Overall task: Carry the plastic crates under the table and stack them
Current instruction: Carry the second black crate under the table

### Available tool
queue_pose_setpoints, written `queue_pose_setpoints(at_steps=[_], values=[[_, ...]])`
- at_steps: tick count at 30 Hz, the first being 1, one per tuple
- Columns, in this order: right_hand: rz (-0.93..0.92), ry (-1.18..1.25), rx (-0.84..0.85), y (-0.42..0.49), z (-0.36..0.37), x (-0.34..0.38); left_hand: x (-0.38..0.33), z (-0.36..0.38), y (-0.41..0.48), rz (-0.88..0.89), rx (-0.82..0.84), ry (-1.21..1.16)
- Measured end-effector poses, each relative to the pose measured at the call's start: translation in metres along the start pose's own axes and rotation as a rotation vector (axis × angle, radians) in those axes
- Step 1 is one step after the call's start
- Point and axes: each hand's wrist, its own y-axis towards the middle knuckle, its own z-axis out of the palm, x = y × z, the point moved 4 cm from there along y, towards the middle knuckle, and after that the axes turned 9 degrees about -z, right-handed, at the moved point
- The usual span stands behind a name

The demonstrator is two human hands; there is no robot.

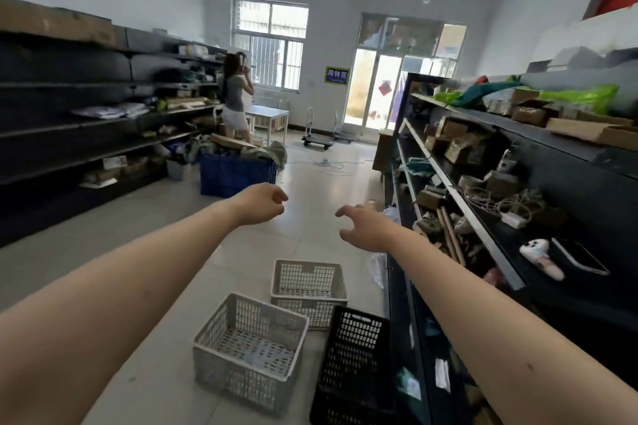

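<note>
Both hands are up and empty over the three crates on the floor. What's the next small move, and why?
Probably lower both hands, left hand and right hand, to the near white crate. Neither hand holds anything, that crate is closest, and it sits apart from the far white crate and the black crate.

Pale tiled floor (310,183). Directly on it: two white mesh crates (250,350) (308,290) touching, black crate (354,362) beside them. Farther off, a filled blue crate (234,176).
</note>
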Motion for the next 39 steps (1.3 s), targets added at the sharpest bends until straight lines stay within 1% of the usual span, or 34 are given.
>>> queue_pose_setpoints(at_steps=[4, 9, 12, 16, 19, 22, 25, 29, 31, 34, 37, 39], values=[[0.017, -0.002, 0.078, 0.075, 0.033, -0.021, 0.037, 0.013, 0.06, -0.031, 0.034, 0.02], [0.043, 0.023, 0.166, 0.166, 0.072, -0.069, 0.069, 0.046, 0.154, -0.08, 0.114, 0.055], [0.105, 0.04, 0.213, 0.205, 0.092, -0.111, 0.076, 0.064, 0.21, -0.079, 0.159, 0.091], [0.239, 0.1, 0.294, 0.234, 0.13, -0.178, 0.075, 0.093, 0.29, -0.054, 0.234, 0.082], [0.37, 0.169, 0.334, 0.239, 0.162, -0.228, 0.067, 0.126, 0.347, -0.014, 0.312, 0.115], [0.5, 0.236, 0.335, 0.238, 0.186, -0.276, 0.052, 0.166, 0.41, 0.055, 0.408, 0.159], [0.656, 0.299, 0.339, 0.222, 0.209, -0.321, 0.025, 0.212, 0.469, 0.16, 0.51, 0.193], [0.919, 0.379, 0.307, 0.192, 0.247, -0.371, -0.011, 0.275, 0.533, 0.313, 0.628, 0.245], [1.031, 0.407, 0.305, 0.179, 0.272, -0.385, -0.021, 0.311, 0.559, 0.364, 0.696, 0.285], [1.123, 0.494, 0.301, 0.165, 0.317, -0.389, -0.029, 0.375, 0.59, 0.398, 0.761, 0.343], [1.169, 0.583, 0.238, 0.164, 0.356, -0.39, -0.039, 0.441, 0.605, 0.389, 0.831, 0.356], [1.207, 0.604, 0.189, 0.166, 0.384, -0.399, -0.045, 0.491, 0.614, 0.333, 0.9, 0.318]])
